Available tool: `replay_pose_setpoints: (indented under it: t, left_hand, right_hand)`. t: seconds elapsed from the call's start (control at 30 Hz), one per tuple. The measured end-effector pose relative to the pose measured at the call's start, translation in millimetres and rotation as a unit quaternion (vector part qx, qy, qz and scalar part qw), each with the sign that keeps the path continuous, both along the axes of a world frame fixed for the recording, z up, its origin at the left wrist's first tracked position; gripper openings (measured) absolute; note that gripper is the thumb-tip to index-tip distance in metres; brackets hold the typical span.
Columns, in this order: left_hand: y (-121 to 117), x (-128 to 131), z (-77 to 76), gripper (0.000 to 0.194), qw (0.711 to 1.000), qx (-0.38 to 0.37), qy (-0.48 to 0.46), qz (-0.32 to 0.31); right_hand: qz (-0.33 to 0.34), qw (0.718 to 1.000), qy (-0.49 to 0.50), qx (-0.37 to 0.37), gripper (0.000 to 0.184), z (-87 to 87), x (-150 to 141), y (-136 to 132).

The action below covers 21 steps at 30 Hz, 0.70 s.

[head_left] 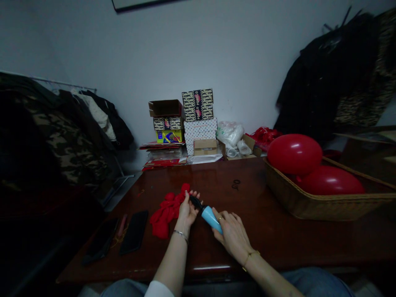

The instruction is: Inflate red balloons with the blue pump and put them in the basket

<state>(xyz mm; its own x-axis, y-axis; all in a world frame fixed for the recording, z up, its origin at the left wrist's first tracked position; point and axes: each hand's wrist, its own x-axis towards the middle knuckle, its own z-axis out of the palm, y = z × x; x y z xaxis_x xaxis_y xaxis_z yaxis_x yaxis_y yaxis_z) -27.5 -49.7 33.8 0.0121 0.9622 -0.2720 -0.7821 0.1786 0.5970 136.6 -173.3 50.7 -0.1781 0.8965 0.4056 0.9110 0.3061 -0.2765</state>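
Two red balloons [294,154] sit inflated in the wicker basket [309,200] at the table's [278,231] right side, one partly behind the other. Right hand [233,235] wraps fingers closed around the blue pump [211,217], held just above the table centre. Left hand [187,211] pinches the pump's black nozzle end, fingers closed, a limp red balloon [185,189] at the fingertips. Pile of flat red balloons [163,214] just left of it. Two phones [134,232] farther left. Boxes [198,119] stacked at the wall.

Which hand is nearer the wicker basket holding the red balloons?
Right. The right hand grips the blue pump nearer the wicker basket; the left hand lies farther off, beside the uninflated red balloons.
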Motion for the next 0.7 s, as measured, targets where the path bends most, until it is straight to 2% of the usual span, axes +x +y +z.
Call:
replay_pose_setpoints:
  t: [0.17,0.33,0.43,0.53,0.7]
  left_hand:
    - [-11.7,8.5,-1.2,0.031,0.999,0.004,0.023,-0.029]
    - [-11.6,2.9,4.9,0.032,0.998,0.027,0.001,-0.048]
    - [-6.5,3.8,13.0,0.033,0.998,0.033,-0.033,-0.033]
    - [-4.1,11.2,17.2,0.026,0.999,0.032,-0.041,0.004]
    - [-5.2,17.5,9.6,0.025,0.997,0.053,-0.039,0.03]
  right_hand:
    - [-0.001,1.0,0.005,-0.01,0.054,1.9,-1.9,1.0]
    - [-0.003,1.0,0.009,-0.024,0.055,1.1,-3.0,0.3]
    - [0.0,1.0,0.007,-0.029,0.056,0.4,-5.6,-0.5]
    - [0.0,0.999,0.009,-0.044,0.057,1.6,-8.4,0.2]
    - [0.004,0.997,0.009,-0.08,0.056,6.6,-11.9,0.2]
